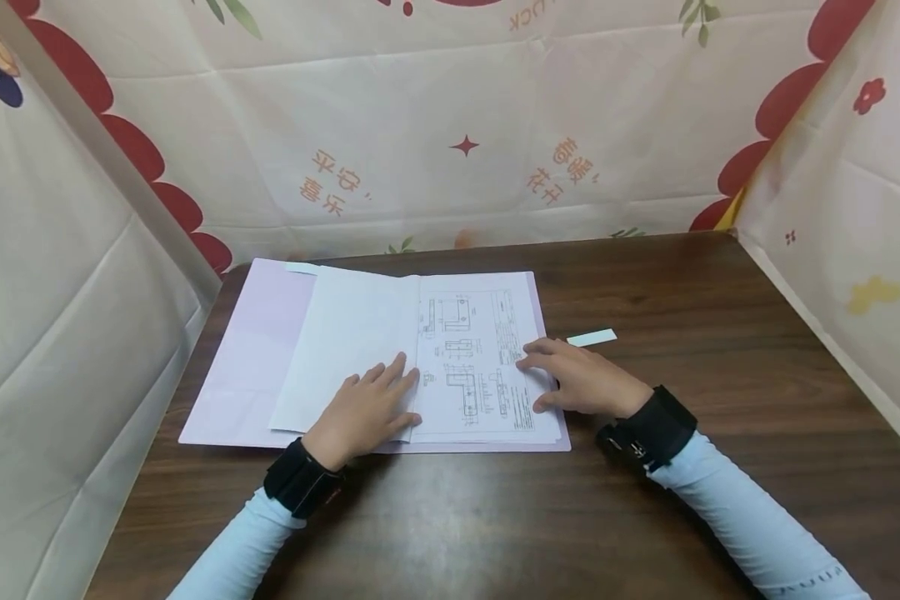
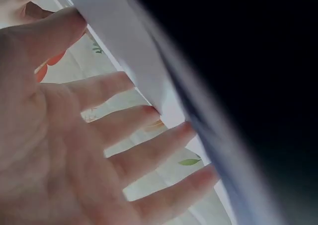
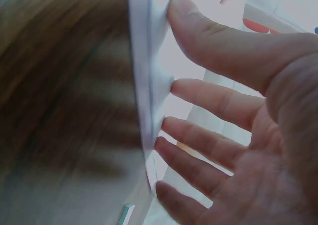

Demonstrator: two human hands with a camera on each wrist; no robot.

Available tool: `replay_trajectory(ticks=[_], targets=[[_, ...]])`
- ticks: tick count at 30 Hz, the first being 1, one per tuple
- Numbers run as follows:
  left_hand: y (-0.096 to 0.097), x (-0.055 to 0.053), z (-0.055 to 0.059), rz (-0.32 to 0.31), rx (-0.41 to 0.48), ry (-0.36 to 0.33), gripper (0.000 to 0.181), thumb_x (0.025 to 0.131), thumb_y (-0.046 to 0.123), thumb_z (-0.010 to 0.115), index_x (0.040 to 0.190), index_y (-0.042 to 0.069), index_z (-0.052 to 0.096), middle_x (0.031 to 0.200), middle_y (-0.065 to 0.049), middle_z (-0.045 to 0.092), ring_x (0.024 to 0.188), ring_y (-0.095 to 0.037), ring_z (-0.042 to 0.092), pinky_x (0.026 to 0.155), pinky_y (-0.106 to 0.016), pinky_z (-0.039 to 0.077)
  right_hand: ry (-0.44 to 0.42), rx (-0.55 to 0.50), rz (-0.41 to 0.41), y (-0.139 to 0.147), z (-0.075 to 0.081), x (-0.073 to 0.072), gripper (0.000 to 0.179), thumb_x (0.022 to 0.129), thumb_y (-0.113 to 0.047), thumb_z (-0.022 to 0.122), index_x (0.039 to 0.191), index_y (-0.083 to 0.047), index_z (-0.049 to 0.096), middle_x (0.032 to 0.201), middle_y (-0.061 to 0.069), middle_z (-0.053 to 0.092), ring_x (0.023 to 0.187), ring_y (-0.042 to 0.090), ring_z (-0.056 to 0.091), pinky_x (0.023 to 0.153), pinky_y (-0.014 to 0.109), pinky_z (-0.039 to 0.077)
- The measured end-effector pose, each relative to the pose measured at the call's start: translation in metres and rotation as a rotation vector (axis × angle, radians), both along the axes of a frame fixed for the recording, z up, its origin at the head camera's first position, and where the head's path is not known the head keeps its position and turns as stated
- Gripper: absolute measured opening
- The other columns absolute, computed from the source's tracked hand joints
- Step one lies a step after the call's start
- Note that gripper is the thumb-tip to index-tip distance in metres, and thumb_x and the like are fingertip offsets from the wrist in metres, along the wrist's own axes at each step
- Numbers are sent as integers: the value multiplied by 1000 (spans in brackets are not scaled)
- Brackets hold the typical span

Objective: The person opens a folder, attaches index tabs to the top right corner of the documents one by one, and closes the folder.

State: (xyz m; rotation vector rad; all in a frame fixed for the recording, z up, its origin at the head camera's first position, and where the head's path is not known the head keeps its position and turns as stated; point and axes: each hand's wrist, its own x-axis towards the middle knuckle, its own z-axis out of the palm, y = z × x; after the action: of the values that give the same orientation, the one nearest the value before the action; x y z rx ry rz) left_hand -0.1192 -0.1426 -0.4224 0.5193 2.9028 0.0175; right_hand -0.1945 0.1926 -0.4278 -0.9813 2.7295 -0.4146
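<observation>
Head view: I see left hand [image 1: 366, 410], fingers spread, on blank white paper page [image 1: 348, 333]; right hand [image 1: 588, 379], fingers relaxed, touching white printed drawing sheet [image 1: 483, 354], pale-lilac folder [image 1: 251, 358] beneath.

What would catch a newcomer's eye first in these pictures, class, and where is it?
Probably the open purple folder on the dark wooden table, with line drawings on its right-hand page. Next come the two bare hands: the left hand on the blank left-hand page, the right hand at the drawn page's right edge. Behind the table hangs a pale cloth with red scalloped borders.
</observation>
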Motion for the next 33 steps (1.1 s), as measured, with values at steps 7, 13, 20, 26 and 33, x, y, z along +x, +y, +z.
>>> replay_trajectory(ticks=[7,13,20,26,33], targets=[[6,11,4,-37,-28,79,71,94,57,67,152,20,52,164,-13,42,145,-38,47,109,-58,48,-2,-58,18,6,1,-1,54,84,-31,87,131,-12,70,147,16,59,130,36,58,106,55,52],[19,13,26,-114,-29,167,65,97,57,64,149,20,55,154,-12,54,138,-34,54,105,-54,51,29,-187,-172,36,5,-33,38,95,-30,76,125,-8,70,121,13,67,105,27,64,89,47,56],[60,-1,64,-283,-47,224,59,99,57,61,145,20,58,136,-8,67,119,-29,64,95,-47,57,11,-139,-439,70,-2,-58,39,97,-40,73,111,-4,68,94,15,68,83,29,58,69,37,47],[114,-35,70,-396,-73,144,58,103,59,53,147,22,56,137,-4,65,116,-24,62,93,-43,56,-17,-140,-481,73,-10,-62,47,91,-45,78,106,-3,65,89,14,62,81,29,54,66,35,42],[167,-68,47,-388,-163,27,65,102,62,52,153,23,49,162,-5,45,142,-29,50,111,-50,47,-56,-137,-500,74,-10,-61,36,93,-35,78,105,-4,63,90,14,61,81,29,53,68,36,41]])
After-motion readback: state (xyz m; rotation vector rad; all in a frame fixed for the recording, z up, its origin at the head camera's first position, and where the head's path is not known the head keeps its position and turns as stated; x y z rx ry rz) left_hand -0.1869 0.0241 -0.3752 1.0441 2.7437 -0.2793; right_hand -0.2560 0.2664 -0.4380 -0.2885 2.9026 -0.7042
